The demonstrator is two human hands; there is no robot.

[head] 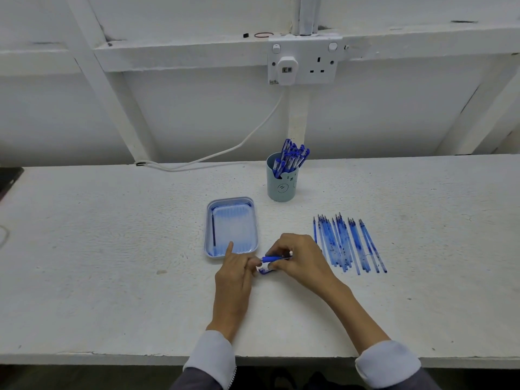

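My right hand (pixel 298 257) grips a blue pen (pixel 274 259) just above the white table, in front of the tray. My left hand (pixel 235 273) holds the pen's left end, its index finger pointing up over the tray's near edge. A small blue and clear pen part (pixel 264 271) sits under the hands; who holds it I cannot tell. The pale blue tray (pixel 209 220) holds one dark blue refill (pixel 213 230) along its left side. A row of several blue refills (pixel 347 244) lies on the table to the right of my hands.
A light blue cup (pixel 281 184) full of several blue pens stands behind the tray. A white cable (pixel 213 156) runs from the wall socket (pixel 304 61) down onto the table's back edge. A dark object (pixel 8 175) lies at the far left edge.
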